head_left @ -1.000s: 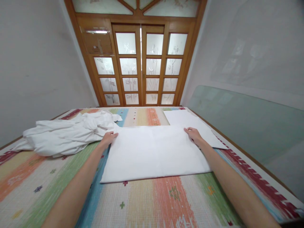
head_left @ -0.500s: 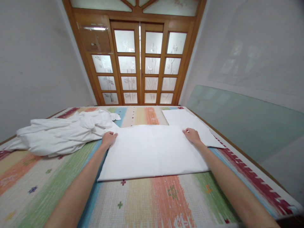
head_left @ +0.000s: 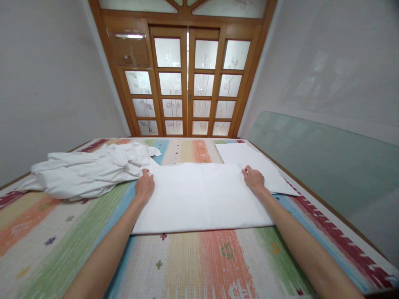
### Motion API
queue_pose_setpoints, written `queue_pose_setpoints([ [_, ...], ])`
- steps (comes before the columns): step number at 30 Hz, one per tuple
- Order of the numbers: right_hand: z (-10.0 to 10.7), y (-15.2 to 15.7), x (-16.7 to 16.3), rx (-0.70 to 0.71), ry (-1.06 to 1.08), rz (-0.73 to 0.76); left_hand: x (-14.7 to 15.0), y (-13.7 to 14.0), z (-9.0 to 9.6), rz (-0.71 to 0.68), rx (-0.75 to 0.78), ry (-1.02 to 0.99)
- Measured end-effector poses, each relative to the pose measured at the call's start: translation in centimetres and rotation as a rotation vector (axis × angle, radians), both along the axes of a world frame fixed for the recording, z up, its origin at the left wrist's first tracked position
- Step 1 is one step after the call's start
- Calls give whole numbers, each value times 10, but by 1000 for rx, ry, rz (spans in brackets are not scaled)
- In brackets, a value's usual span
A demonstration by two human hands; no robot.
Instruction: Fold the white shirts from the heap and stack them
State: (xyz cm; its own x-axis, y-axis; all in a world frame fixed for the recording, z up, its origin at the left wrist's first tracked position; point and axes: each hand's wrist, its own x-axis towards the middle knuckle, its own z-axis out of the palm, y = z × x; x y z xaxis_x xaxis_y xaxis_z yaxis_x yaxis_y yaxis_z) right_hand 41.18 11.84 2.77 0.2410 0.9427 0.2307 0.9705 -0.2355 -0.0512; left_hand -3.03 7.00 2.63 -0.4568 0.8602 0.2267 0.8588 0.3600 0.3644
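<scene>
A folded white cloth [head_left: 199, 199] lies flat in front of me as a wide rectangle, its far edge slightly uneven. My left hand [head_left: 145, 185] is closed at its far left corner, thumb and fingers pinching the edge. At the far right corner, my right hand [head_left: 253, 178] pinches the cloth too, its fingers curled. To the left, a crumpled heap of white cloth [head_left: 84, 174] has one end close to my left hand. Behind my right hand lies another flat folded white cloth [head_left: 249, 155], partly covered by the one I hold.
Everything rests on a bed-like surface with a colourful striped cover [head_left: 187, 265]. A pale green panel [head_left: 324, 158] runs along the right wall. Wooden doors with frosted panes [head_left: 183, 83] stand beyond the far edge, and a plain wall [head_left: 46, 83] rises on the left.
My left hand has shifted slightly forward along the cloth's left edge to the corner. My right hand keeps its hold. The whole view has moved a little.
</scene>
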Motion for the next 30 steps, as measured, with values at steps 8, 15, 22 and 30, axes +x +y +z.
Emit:
queue_pose_setpoints([
  [8,-5,-1,2,-6,1,23,2,-10,-5,8,18,88],
  [15,2,-1,-62,302,52,190,50,15,18,-213,62,327],
  [22,-7,1,-178,158,308,540,144,36,-2,-526,53,215],
  [30,-27,5,-153,-63,183,639,97,40,-25,-469,21,207],
])
